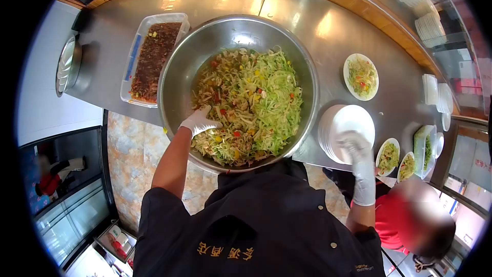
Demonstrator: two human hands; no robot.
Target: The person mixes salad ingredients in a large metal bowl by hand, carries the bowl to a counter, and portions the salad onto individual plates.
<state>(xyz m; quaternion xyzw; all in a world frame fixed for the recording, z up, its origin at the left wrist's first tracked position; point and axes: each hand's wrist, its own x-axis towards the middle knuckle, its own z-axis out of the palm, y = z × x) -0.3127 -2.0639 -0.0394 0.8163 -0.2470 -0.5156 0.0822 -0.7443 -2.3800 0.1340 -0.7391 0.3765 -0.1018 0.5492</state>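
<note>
A large steel bowl (177, 79) holds shredded green vegetable strips (279, 77) on its right side. A darker, wetter mix (225, 90) with red and yellow bits fills the left and lower part. My left hand (201, 122), in a thin white glove, reaches over the near left rim and rests on the mix, thumb and fingers apart. A stack of white plates (353, 118) stands right of the bowl. Over the near side of that stack is my gloved right hand (356, 149). Motion blurs its fingers, so their hold is unclear.
A plastic tub (154, 64) of dark red-brown sauce stands left of the bowl. Filled plates (361, 77) of salad and a tub of greens (424, 149) are on the right. A person in red (389, 220) is close by at lower right.
</note>
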